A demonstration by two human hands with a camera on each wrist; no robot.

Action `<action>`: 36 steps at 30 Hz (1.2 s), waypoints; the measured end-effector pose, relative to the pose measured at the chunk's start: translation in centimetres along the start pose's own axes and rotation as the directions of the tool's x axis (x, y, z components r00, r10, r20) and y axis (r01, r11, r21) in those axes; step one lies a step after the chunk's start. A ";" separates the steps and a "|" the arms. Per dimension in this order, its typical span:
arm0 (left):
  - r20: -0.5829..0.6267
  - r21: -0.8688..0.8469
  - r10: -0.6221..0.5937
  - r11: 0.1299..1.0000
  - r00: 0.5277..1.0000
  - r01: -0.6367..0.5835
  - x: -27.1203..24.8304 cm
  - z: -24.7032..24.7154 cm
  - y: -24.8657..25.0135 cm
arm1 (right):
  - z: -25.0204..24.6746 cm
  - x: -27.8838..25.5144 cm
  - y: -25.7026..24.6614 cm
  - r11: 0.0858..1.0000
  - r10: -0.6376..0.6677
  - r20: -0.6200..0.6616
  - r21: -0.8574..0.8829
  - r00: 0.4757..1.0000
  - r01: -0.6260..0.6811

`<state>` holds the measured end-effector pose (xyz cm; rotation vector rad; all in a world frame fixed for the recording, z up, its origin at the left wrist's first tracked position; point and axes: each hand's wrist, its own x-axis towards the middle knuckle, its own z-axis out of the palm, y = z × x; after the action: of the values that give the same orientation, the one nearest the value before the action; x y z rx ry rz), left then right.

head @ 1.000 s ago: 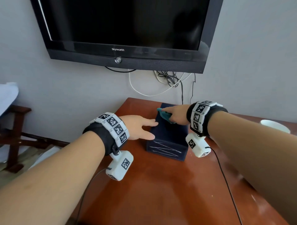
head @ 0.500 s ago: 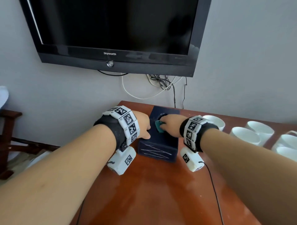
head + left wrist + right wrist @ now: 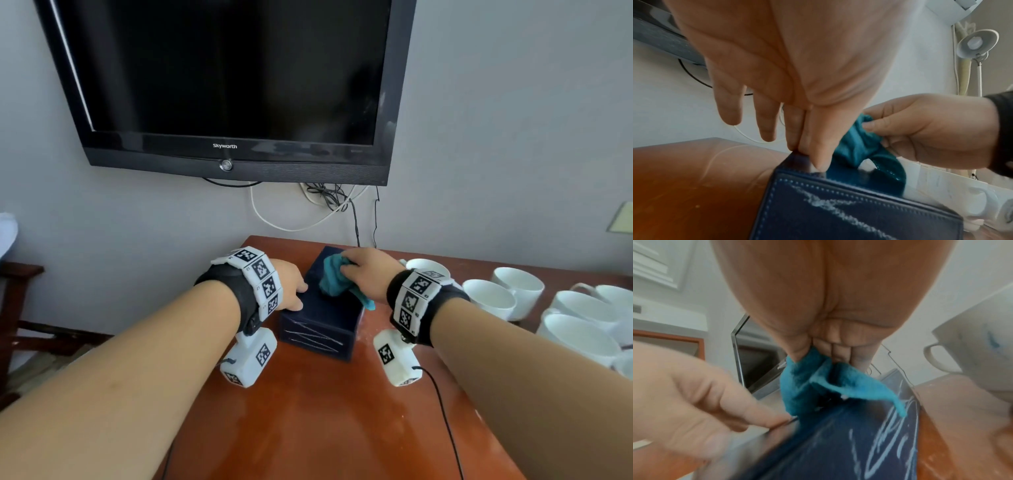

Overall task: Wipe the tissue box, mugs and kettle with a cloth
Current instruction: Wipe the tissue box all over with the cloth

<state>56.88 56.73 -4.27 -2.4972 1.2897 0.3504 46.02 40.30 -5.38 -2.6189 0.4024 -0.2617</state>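
A dark navy tissue box (image 3: 320, 329) with white scribbles on its near face stands at the table's back. My right hand (image 3: 356, 270) grips a bunched teal cloth (image 3: 334, 279) and holds it on the box's top; the right wrist view shows the cloth (image 3: 803, 386) pinched between thumb and fingers over the box (image 3: 838, 443). With its fingers nearly straight, my left hand (image 3: 298, 294) touches the box's left top edge (image 3: 797, 164) with thumb and forefinger. Several white mugs (image 3: 489, 298) stand to the right. No kettle is in view.
The reddish wooden table (image 3: 308, 411) ends at a grey wall. A black TV (image 3: 226, 85) hangs above, with cables (image 3: 329, 198) dangling behind the box. One mug (image 3: 978, 345) with a blue smear sits close to the box's right side. Dark wooden furniture (image 3: 20, 308) stands left.
My right hand has drawn the cloth from the box's far end back over its top. The left hand stays on the left edge. More mugs have come into view at the right.
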 end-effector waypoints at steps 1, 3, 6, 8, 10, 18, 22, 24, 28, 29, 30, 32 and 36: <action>-0.012 -0.021 -0.008 1.000 1.000 0.008 -0.2 0.1 0.1 | -0.5 -0.1 0.3 0.999 0.037 -0.043 0.027 0.998 -0.036; -0.069 -0.086 -0.026 0.996 0.997 0.021 -0.5 0.3 0.2 | -1.6 -0.5 0.9 0.994 0.108 -0.116 0.042 0.987 -0.104; -0.171 -0.166 -0.033 0.986 0.985 0.004 -0.8 0.5 0.6 | -2.5 -0.8 1.8 0.986 0.161 -0.192 -0.006 0.968 -0.166; -0.205 -0.194 -0.020 0.981 0.979 -0.020 -0.7 0.6 0.9 | -2.6 -0.7 2.0 0.978 0.194 -0.161 -0.045 0.968 -0.204; -0.201 -0.197 -0.022 0.980 0.979 -0.018 -0.6 0.2 1.2 | -2.5 -0.2 2.0 0.970 0.225 -0.063 -0.082 0.972 -0.229; -0.054 -0.167 -0.032 0.986 0.998 0.023 0.8 -0.7 -0.2 | -1.6 3.0 2.0 0.939 0.204 0.010 -0.286 0.979 -0.192; -0.011 -0.089 -0.003 0.996 1.000 0.002 1.8 -1.4 -0.3 | -1.3 5.1 2.0 0.910 0.183 0.044 -0.385 0.982 -0.152; 0.009 -0.063 0.004 0.998 1.000 -0.004 2.2 -1.8 -0.5 | -0.8 6.0 1.5 0.904 0.157 0.076 -0.412 0.985 -0.112; 0.017 -0.051 0.019 0.999 1.000 -0.018 2.3 -2.0 -1.0 | 0.4 7.2 1.2 0.906 0.070 0.108 -0.423 0.992 -0.018; 0.016 -0.056 0.018 0.998 1.000 -0.017 2.4 -2.0 -1.1 | 0.3 7.2 1.3 0.915 0.053 0.125 -0.403 0.991 0.002; 0.014 -0.064 0.015 0.998 1.000 -0.014 2.4 -2.0 -1.1 | 0.1 7.0 1.5 0.933 0.044 0.154 -0.360 0.987 0.014; 0.013 -0.068 0.010 0.998 1.000 -0.009 2.4 -2.1 -1.0 | -0.7 6.5 2.0 0.980 0.040 0.204 -0.199 0.978 0.001; 0.018 -0.045 -0.003 0.999 1.000 0.004 2.4 -2.2 -0.5 | -2.5 6.4 4.1 0.982 0.183 -0.190 0.090 0.964 -0.169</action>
<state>58.84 54.41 -3.02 -2.5269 1.2837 0.4047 50.45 33.63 -4.43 -2.4744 0.6772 -0.4698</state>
